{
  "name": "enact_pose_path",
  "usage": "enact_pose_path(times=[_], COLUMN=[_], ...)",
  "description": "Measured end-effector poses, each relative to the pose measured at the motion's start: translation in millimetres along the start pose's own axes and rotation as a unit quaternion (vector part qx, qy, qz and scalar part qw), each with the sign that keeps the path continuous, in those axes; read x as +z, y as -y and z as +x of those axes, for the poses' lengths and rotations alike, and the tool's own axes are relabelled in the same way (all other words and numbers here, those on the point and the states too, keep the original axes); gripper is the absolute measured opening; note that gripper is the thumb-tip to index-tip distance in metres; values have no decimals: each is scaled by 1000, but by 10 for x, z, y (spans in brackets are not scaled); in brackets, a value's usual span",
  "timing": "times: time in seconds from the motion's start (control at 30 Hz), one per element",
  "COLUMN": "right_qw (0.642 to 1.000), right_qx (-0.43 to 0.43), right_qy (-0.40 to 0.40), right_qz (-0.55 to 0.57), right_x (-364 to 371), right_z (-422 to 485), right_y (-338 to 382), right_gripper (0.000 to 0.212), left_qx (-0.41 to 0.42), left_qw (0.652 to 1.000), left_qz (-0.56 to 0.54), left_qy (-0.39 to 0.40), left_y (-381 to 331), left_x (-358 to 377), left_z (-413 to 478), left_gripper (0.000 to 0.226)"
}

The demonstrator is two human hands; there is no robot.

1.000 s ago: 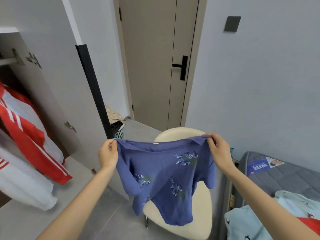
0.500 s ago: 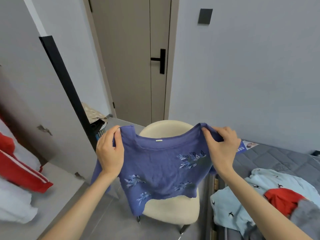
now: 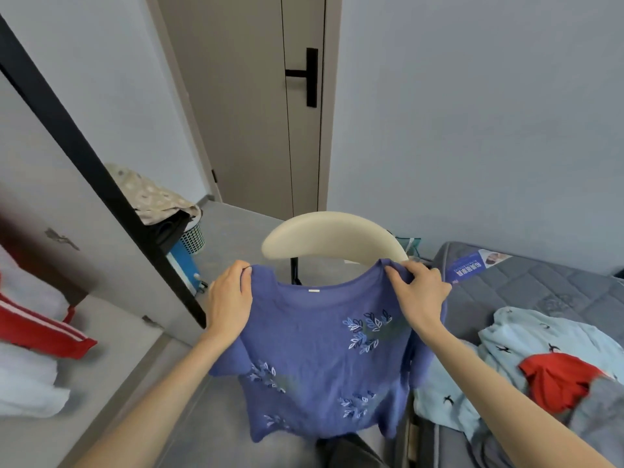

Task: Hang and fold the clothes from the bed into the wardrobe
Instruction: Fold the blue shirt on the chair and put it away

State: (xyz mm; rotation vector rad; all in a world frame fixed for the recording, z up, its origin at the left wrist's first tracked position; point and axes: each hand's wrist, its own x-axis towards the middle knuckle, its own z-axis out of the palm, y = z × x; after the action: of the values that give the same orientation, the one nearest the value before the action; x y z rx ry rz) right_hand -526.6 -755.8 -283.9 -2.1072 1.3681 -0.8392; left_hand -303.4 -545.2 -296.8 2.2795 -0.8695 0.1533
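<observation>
While left hand and right hand grip it — shirt hangs.

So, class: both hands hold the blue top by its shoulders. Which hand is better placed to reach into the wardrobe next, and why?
Left, probably: the left hand pinches the blue top on the side nearest the wardrobe, while the right hand grips the shoulder beside the bed.

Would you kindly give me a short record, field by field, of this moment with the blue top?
held item: blue top with leaf embroidery, held spread by its shoulders
left hand: grips one shoulder of the top
right hand: grips the other shoulder
behind the top: cream chair
on the bed: light blue garment, red garment
far left: red-and-white jacket
</observation>
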Motion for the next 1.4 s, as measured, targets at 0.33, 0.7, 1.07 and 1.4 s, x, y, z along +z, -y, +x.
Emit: enact_pose_path(times=[0.33, 0.7, 1.07, 1.4], right_qw=[986, 944, 940, 962], right_qx=[46, 82, 117, 15], right_qy=[142, 274, 282, 245], right_qz=[-80, -166, -153, -120], right_x=[1108, 2152, 3133, 3305], right_z=[911, 1386, 1590, 1222], right_y=[-552, -1037, -1521, -1966], right_gripper=[24, 23, 26, 18], left_qx=[-158, -202, -220, -130], left_qw=[962, 954, 962, 975], left_qz=[84, 70, 11, 50], left_qy=[205, 209, 159, 171], left_y=[328, 715, 1408, 1732], left_x=[1037, 2071, 3003, 3289], left_z=[679, 1042, 1184, 750], left_gripper=[19, 15, 17, 14])
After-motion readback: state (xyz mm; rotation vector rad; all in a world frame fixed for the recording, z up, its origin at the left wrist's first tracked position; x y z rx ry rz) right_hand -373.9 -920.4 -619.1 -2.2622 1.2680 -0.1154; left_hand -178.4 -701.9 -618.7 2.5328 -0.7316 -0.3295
